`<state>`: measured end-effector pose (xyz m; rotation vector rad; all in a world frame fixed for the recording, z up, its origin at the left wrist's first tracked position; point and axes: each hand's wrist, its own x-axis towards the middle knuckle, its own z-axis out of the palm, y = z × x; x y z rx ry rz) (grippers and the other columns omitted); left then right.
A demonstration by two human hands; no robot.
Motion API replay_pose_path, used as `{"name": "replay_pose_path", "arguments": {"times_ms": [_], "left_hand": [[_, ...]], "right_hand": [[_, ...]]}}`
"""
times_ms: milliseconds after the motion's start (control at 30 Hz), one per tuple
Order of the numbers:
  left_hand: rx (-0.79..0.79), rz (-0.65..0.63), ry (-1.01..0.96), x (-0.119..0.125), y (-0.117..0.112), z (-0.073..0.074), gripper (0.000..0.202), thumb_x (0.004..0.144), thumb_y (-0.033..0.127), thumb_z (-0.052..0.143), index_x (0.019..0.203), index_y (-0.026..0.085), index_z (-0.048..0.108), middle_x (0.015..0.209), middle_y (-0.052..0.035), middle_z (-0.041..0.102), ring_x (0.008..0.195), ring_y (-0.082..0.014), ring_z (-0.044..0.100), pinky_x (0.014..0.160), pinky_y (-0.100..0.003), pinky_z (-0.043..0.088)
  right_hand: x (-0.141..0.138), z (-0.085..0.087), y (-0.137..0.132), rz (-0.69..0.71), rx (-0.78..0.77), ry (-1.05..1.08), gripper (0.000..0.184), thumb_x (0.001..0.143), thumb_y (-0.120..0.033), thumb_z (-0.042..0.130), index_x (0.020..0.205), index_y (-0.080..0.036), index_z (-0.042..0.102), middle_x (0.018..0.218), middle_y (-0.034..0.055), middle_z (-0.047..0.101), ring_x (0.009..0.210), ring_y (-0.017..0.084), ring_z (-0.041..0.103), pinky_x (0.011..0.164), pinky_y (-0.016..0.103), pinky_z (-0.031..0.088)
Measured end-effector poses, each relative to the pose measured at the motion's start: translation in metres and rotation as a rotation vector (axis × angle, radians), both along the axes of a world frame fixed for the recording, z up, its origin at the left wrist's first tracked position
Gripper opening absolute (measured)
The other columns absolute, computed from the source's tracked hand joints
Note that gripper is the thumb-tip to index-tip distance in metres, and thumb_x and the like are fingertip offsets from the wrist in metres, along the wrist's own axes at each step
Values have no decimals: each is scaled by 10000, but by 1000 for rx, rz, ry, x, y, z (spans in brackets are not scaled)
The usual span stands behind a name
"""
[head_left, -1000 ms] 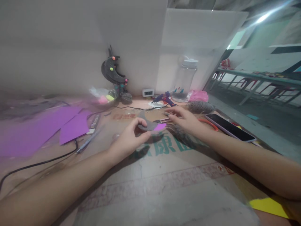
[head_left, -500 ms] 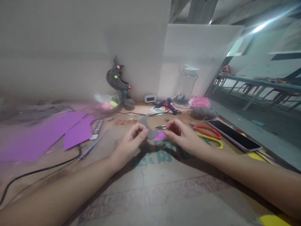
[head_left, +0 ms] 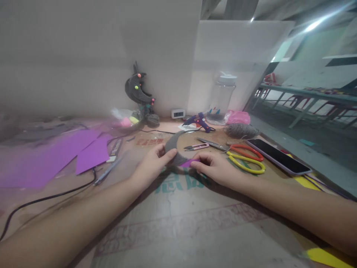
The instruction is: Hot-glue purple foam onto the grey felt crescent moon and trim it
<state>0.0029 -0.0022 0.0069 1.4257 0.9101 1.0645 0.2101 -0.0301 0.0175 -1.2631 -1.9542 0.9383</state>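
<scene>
L hand (head_left: 154, 162): pinching gray crescent (head_left: 170, 143), 12 o'clock ahead
R hand (head_left: 216, 167): pinching purple strip (head_left: 186, 163), crescent's 5 o'clock
Nearby clutter: snips (head_left: 205, 146), then scissors (head_left: 247, 163), crescent's 3 o'clock; glue gun (head_left: 199, 121), approx 1

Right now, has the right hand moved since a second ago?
Yes: the right hand has drawn back, farther from the glue gun.

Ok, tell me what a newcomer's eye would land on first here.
Probably the bright purple sheets on the left side of the picture, and the scissors with red and yellow handles on the right. In the middle, the left hand holds a gray crescent, with the right hand pinching a purple piece at its lower end. Behind, left of center, stands a dark crescent ornament with colored dots.
</scene>
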Motion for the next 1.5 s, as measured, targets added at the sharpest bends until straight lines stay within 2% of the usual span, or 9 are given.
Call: {"name": "replay_pose_path", "arguments": {"times_ms": [133,233,367,433,533,667,767,1100,1500], "left_hand": [[48,70,55,-1,-1,1,329,832,434,667,988,145,644,924,-52,718,850,-201,638,730,-282,476],[54,70,79,-2,-2,2,343,838,442,658,1006,144,650,935,-54,715,848,-200,637,732,-282,480],[63,11,79,-2,-2,0,324,844,432,655,1025,164,654,960,-51,719,875,-201,639,742,-283,492],[71,9,92,-2,-2,0,295,842,420,653,1001,172,660,933,-46,716,853,-200,636,711,-280,490],[60,-1,94,-2,-2,1,278,840,413,648,983,175,659,879,-37,704,829,-198,632,683,-280,487],[37,-12,94,-2,-3,3,285,826,430,659,961,179,653,861,-28,694,802,-190,626,672,-282,486],[41,-30,110,-2,-3,2,293,828,447,656,952,182,651,877,-29,697,801,-190,626,666,-277,479],[78,-63,178,-5,0,-4,312,869,471,610,1005,192,645,891,-23,697,790,-181,628,663,-267,474],[40,-80,139,-4,-2,-3,322,847,461,652,991,173,666,862,-45,697,744,-184,631,632,-290,485]], "right_hand": [[5,1,2,-39,8,30,226,861,-393,622,896,-171,646,744,11,626,633,123,527,578,250,419],[10,3,7,-55,-64,166,382,868,-444,612,1147,-183,588,876,31,655,539,84,483,469,225,403],[12,3,9,61,-184,269,409,883,-409,598,1237,-214,538,1274,103,619,429,14,439,363,205,356],[10,2,7,124,-231,265,420,887,-376,599,1270,-226,514,1325,112,596,401,-3,421,341,202,334],[6,1,3,156,-263,256,443,872,-336,623,1285,-225,507,1096,55,664,415,11,422,356,195,329],[4,1,1,122,-141,199,321,847,-277,634,1149,-180,593,767,-26,567,587,77,514,523,210,427],[6,1,2,88,-25,107,252,838,-276,626,1066,-167,627,770,-12,565,700,116,555,643,251,459],[7,5,4,54,207,-150,130,857,-276,607,805,-169,660,777,29,655,738,153,583,693,281,448],[7,0,8,16,177,-178,132,867,-269,598,784,-180,649,733,17,634,682,146,552,650,279,424]]}}
